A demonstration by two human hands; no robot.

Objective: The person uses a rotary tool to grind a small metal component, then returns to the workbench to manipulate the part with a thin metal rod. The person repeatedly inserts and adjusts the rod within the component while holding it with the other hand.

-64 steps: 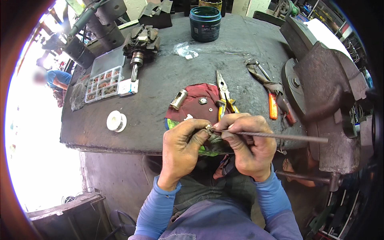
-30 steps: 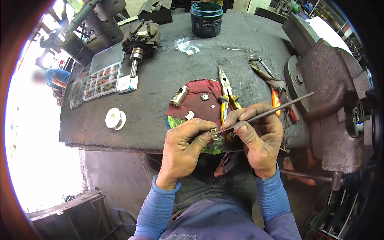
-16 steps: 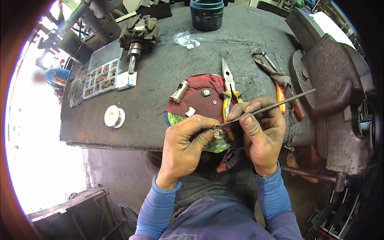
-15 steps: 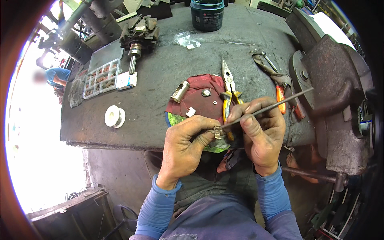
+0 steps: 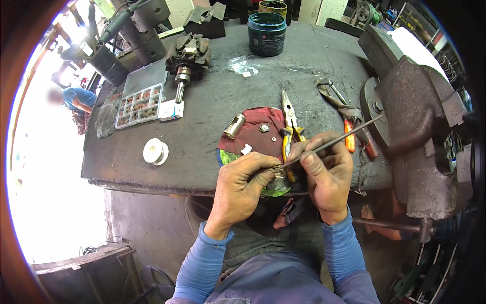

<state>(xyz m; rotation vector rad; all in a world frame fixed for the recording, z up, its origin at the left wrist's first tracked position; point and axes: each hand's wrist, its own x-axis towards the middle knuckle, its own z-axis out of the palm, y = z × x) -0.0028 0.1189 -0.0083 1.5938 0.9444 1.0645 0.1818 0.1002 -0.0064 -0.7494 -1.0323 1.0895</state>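
Observation:
My left hand (image 5: 239,188) pinches a small brass-coloured metal part (image 5: 278,173) between thumb and fingertips, above the near edge of the bench. In my right hand (image 5: 329,175) is a thin dark metal rod (image 5: 350,133) shaped like a round file, slanting up to the right. The rod's lower end touches or nearly touches the small part; fingers hide the exact contact. Beyond my hands a dark red cloth (image 5: 260,142) carries a slotted metal cylinder (image 5: 234,126), a small round metal part (image 5: 264,128), a tiny ring (image 5: 274,139) and a white piece (image 5: 246,149). Yellow-handled long-nose pliers (image 5: 289,115) lie at its right.
A large vise (image 5: 422,111) stands at the right, beside an orange-handled screwdriver (image 5: 349,136). To the left are a white spool (image 5: 155,151), a divided parts box (image 5: 136,112) and an armature (image 5: 183,73). A dark tub (image 5: 267,38) stands behind. A person (image 5: 78,99) sits far left.
The view has shifted slightly, so the bench things appear lower. The rod's tip has moved a little down and left against the small part, and my right hand has come slightly left.

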